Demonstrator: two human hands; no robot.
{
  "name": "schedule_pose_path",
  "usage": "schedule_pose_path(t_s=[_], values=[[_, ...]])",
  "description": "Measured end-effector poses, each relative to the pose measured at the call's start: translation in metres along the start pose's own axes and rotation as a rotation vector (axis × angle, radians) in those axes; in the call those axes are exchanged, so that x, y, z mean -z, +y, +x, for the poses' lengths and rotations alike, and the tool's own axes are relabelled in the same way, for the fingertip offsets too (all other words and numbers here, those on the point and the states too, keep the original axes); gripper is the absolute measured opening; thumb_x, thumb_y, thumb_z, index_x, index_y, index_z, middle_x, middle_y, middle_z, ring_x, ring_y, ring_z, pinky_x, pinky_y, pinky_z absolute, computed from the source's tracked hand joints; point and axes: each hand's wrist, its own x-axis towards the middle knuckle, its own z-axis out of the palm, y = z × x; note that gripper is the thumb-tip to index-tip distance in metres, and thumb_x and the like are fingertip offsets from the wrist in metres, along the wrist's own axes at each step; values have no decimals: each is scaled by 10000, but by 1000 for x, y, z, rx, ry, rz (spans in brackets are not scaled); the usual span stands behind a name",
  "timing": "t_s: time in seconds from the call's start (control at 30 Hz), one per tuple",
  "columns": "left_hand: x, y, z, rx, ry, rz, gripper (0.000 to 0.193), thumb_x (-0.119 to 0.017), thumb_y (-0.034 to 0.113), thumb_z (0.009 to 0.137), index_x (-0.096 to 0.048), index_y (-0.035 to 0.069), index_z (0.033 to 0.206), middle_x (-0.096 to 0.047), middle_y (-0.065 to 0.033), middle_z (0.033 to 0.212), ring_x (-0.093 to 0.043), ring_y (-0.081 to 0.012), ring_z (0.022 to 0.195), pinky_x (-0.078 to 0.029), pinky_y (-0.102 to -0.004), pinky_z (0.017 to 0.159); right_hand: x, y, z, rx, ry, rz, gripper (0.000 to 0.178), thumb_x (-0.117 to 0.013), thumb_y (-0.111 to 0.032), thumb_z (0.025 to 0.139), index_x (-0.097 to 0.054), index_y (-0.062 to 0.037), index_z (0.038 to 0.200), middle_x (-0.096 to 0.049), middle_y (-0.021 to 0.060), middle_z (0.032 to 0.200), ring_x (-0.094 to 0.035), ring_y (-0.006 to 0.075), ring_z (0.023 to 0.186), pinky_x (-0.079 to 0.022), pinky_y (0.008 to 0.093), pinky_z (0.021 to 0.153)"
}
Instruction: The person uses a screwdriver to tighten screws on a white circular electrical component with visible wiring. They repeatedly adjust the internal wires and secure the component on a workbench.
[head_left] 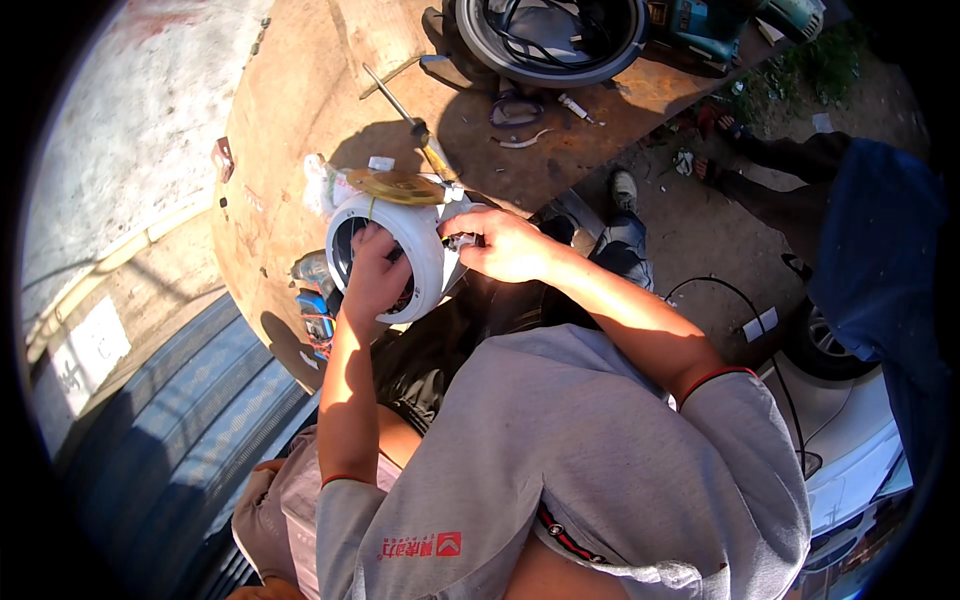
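A white round housing (432,262) lies tilted on its side at the table's near edge, its wide mouth facing left. My left hand (376,272) reaches into that mouth; the fingers are bent and partly hidden by the dark inside. At the housing's right side, the fingers and thumb of my right hand (508,244) close around small wires (464,240) at an opening. A gold-coloured disc (398,186) rests against the far side of the housing. Just beyond it lies a screwdriver (432,150) with a yellow handle.
Farther back stands a grey round tub (470,45) with black cable in it, beside a teal power tool (690,35). A blue-and-red tool (316,318) lies left of the housing. Other people's legs and feet (625,190) are close on the right; a person (300,500) is at lower left.
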Motion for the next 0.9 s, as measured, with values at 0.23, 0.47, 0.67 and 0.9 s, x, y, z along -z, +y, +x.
schedule_pose_path(t_s=[0.23, 0.47, 0.67, 0.9], values=[[-3, 0, 1, -17, -10, 38, 219, -654, 169, 859, -735, 127, 1057, -657, -77, 1094, -548, -285, 1112, -298, -431, 1001, 7, 3, 0, 32, -42, 31, 329, -617, -118, 892, -699, -50, 1204, -687, 185, 1083, -669, 317, 1021, -518, 398, 901], [-12, -1, 0, 18, 46, 77, 186, -650, 166, 829, -761, 139, 976, -695, -55, 990, -565, -289, 1077, -302, -435, 990, 5, 3, 11, -225, -102, 291, 255, -638, -159, 921, -720, -41, 1132, -738, 124, 1014, -699, 223, 923, -537, 345, 829], [-13, 3, 2, 0, 49, 66, 191, -645, 140, 817, -756, 133, 973, -704, -61, 1017, -559, -304, 1088, -312, -450, 977, -10, 5, 12, -227, 32, 453, 230, -624, -74, 898, -701, 23, 1092, -675, 26, 863, -594, 76, 788, -502, 263, 696], [-15, -2, -2, -203, 90, 298, 275, -659, 46, 755, -734, 108, 1012, -691, -82, 1049, -542, -355, 1102, -341, -482, 962, -23, 1, 11, -315, 188, 482, 196, -688, -74, 835, -704, 24, 1004, -707, 58, 930, -618, 110, 806, -498, 263, 728]])
